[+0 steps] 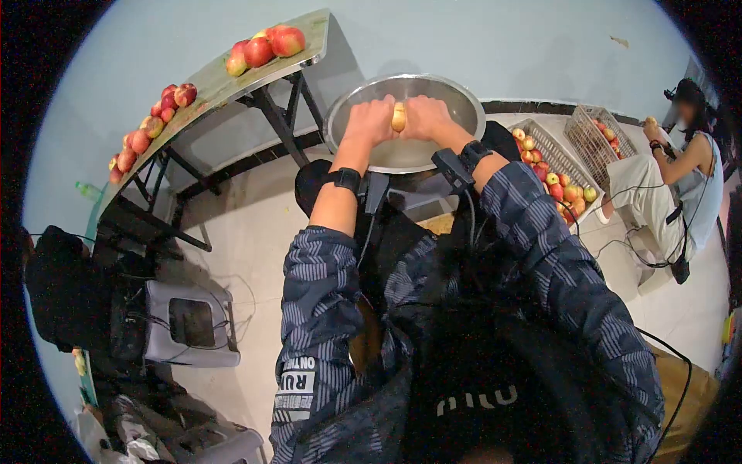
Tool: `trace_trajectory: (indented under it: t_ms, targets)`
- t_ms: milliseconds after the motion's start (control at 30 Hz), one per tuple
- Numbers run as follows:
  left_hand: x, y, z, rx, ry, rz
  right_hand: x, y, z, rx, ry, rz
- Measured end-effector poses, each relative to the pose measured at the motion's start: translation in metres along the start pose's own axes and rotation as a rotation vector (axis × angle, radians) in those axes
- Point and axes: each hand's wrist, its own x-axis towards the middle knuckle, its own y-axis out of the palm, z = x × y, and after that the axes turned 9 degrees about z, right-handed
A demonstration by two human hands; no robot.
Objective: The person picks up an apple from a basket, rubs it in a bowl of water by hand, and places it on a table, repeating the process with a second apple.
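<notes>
Above a large metal basin, my left hand and my right hand are held close together, fingers curled. Between them is a small, pale yellow-brown piece, possibly a peeled fruit, gripped from both sides. Its lower end shows, while the rest is hidden by my fingers. Both hands have their backs toward the camera, and the fingertips are out of sight. Dark bands with small devices are strapped round both wrists.
Red apples lie on a long table at the left. Right of the basin stand a crate of apples and another crate. A seated person is at the far right. Grey stools are lower left.
</notes>
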Motion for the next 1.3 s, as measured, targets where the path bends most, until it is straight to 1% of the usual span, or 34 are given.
trace_trajectory:
  t_ms: [100, 200, 300, 400, 500, 600, 700, 900, 1000, 1100, 1200, 1300]
  targets:
    - [0.001, 0.000, -0.001, -0.031, -0.035, 0.088, -0.003, -0.002, 0.003, -0.039, -0.002, 0.017]
    - [0.000, -0.001, -0.002, -0.079, -0.081, 0.126, -0.001, 0.001, 0.001, -0.086, -0.040, -0.048]
    - [0.000, 0.007, 0.002, -0.241, -0.082, 0.111, 0.001, 0.006, -0.002, -0.175, -0.117, -0.129]
    - [-0.002, 0.002, 0.002, -0.170, -0.090, 0.114, 0.004, 0.008, -0.005, -0.128, -0.104, -0.073]
    - [-0.002, -0.003, -0.001, -0.077, -0.039, 0.036, 0.002, 0.007, -0.001, 0.019, -0.024, -0.077]
    - [-0.002, -0.002, 0.000, -0.015, 0.004, -0.070, 0.000, 0.001, 0.000, 0.122, 0.000, -0.025]
    - [-0.001, 0.003, 0.001, -0.035, 0.043, -0.134, -0.001, 0.002, -0.002, 0.126, -0.037, -0.033]
    - [0.002, 0.002, 0.002, -0.143, -0.055, 0.006, 0.001, 0.006, 0.001, -0.024, -0.049, -0.111]
    - [0.000, 0.004, 0.002, -0.181, -0.099, 0.051, 0.003, 0.007, 0.002, -0.133, -0.112, -0.151]
    - [-0.002, 0.004, 0.004, -0.198, -0.083, 0.046, 0.005, 0.008, 0.001, -0.142, -0.115, -0.147]
    - [-0.002, 0.000, 0.003, -0.146, -0.064, 0.025, 0.004, 0.007, 0.005, -0.016, -0.026, -0.124]
    - [-0.004, -0.001, 0.006, -0.161, -0.001, -0.040, -0.001, 0.003, 0.005, 0.061, -0.040, -0.125]
